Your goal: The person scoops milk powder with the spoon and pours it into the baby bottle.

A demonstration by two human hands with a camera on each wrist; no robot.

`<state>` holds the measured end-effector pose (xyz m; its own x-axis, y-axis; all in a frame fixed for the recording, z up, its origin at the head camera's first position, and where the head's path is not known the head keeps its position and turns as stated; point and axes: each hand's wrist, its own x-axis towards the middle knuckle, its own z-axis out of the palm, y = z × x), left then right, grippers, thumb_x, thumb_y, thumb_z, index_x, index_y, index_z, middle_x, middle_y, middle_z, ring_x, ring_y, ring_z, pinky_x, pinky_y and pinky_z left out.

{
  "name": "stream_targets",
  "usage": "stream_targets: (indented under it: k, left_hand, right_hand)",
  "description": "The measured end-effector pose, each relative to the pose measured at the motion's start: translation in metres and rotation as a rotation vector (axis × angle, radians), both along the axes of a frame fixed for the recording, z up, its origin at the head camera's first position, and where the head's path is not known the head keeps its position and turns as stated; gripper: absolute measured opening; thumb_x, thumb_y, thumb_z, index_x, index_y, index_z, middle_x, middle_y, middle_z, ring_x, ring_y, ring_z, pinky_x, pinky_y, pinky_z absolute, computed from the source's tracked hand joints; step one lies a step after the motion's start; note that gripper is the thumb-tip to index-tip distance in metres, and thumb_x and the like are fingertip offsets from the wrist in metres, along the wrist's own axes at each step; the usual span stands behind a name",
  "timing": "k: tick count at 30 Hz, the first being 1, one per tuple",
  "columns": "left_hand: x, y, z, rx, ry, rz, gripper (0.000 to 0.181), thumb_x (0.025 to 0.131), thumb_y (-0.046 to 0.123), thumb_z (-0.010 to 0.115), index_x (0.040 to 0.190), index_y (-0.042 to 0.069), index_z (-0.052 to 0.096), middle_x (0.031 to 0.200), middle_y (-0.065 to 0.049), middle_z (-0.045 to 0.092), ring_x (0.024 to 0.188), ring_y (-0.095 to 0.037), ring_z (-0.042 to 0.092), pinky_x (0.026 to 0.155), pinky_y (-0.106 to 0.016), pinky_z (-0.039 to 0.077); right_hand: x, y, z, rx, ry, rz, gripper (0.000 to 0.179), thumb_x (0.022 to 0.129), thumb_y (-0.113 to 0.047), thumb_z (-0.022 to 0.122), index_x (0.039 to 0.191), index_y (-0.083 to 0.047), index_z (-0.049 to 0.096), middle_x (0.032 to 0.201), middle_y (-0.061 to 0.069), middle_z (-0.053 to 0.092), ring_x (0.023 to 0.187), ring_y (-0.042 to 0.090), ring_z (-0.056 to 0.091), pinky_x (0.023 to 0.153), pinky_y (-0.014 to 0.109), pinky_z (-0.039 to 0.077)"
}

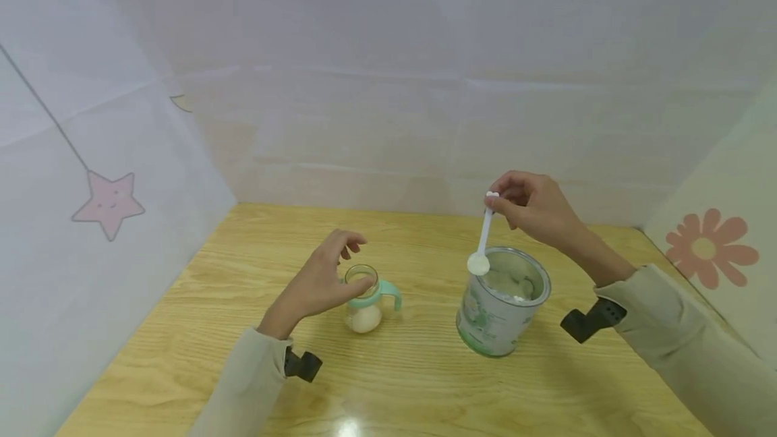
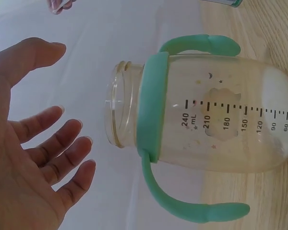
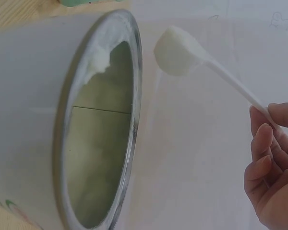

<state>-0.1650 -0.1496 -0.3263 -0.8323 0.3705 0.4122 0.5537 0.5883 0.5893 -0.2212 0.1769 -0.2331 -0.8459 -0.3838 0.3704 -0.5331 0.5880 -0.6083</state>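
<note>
My right hand (image 1: 540, 211) pinches the end of a white powder scoop (image 1: 484, 238) between thumb and fingers. Pale powder heaps over the scoop's bowl, plain in the right wrist view, where the scoop (image 3: 180, 52) hangs outside the rim of an uncovered milk powder can (image 3: 24, 96). Powder clings inside the can's rim. A clear baby bottle (image 1: 364, 319), lidless, with mint-green handles, stands upright left of the can, some pale powder at its bottom. My left hand (image 1: 322, 278) hovers beside the bottle's neck, fingers spread and loosely bent; the left wrist view shows a gap between them.
Both things stand on a light wooden table (image 1: 255, 383). A white cloth (image 1: 364, 120) rises behind it and at both sides, with a printed pink star (image 1: 109, 204) at left and a flower (image 1: 710, 248) at right. Black wrist cameras sit on both cuffs.
</note>
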Motion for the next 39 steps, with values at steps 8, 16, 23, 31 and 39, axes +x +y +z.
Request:
stream_targets:
  k: [8, 16, 23, 31, 39]
  left_hand:
    - [-0.001, -0.007, -0.011, 0.002, -0.073, 0.012, 0.063, 0.081, 0.025, 0.074, 0.132, 0.006, 0.044, 0.12, -0.01, 0.051, 0.103, -0.024, 0.049, 0.087, -0.042, 0.045]
    - [0.001, -0.01, -0.021, 0.031, -0.206, 0.031, 0.073, 0.079, 0.028, 0.076, 0.138, 0.007, 0.04, 0.125, -0.009, 0.049, 0.109, -0.026, 0.047, 0.086, -0.043, 0.045]
    - [0.003, -0.012, -0.03, 0.044, -0.245, 0.039, 0.079, 0.076, 0.028, 0.079, 0.14, 0.007, 0.039, 0.125, -0.01, 0.05, 0.111, -0.026, 0.049, 0.087, -0.04, 0.045]
    - [0.001, -0.017, -0.043, 0.061, -0.309, 0.034, 0.083, 0.074, 0.03, 0.081, 0.141, 0.006, 0.038, 0.128, -0.01, 0.049, 0.115, -0.027, 0.048, 0.091, -0.048, 0.046]
    - [0.0, -0.018, -0.05, 0.07, -0.353, 0.031, 0.082, 0.076, 0.032, 0.08, 0.141, 0.007, 0.038, 0.136, -0.012, 0.047, 0.122, -0.033, 0.047, 0.098, -0.052, 0.043]
  right_hand:
    - [0.0, -0.007, 0.0, -0.009, -0.005, 0.014, 0.012, 0.093, -0.014, 0.062, 0.095, -0.002, 0.063, 0.068, -0.007, 0.061, 0.047, 0.012, 0.046, 0.044, 0.026, 0.04]
    - [0.001, -0.017, 0.003, -0.012, -0.021, 0.026, 0.013, 0.093, -0.015, 0.062, 0.095, -0.002, 0.062, 0.07, -0.002, 0.062, 0.048, 0.013, 0.047, 0.046, 0.026, 0.042]
    - [0.0, -0.024, 0.004, -0.023, -0.05, 0.039, 0.012, 0.093, -0.013, 0.062, 0.095, -0.001, 0.062, 0.074, 0.003, 0.065, 0.048, 0.012, 0.049, 0.048, 0.026, 0.044]
    - [0.0, -0.034, 0.002, -0.035, -0.053, 0.067, 0.011, 0.092, -0.01, 0.062, 0.094, 0.0, 0.062, 0.073, 0.0, 0.064, 0.047, 0.011, 0.048, 0.047, 0.025, 0.044]
    - [-0.001, -0.044, -0.001, -0.027, -0.051, 0.071, 0.011, 0.092, -0.009, 0.062, 0.094, 0.001, 0.063, 0.075, 0.008, 0.066, 0.047, 0.015, 0.049, 0.047, 0.025, 0.044]
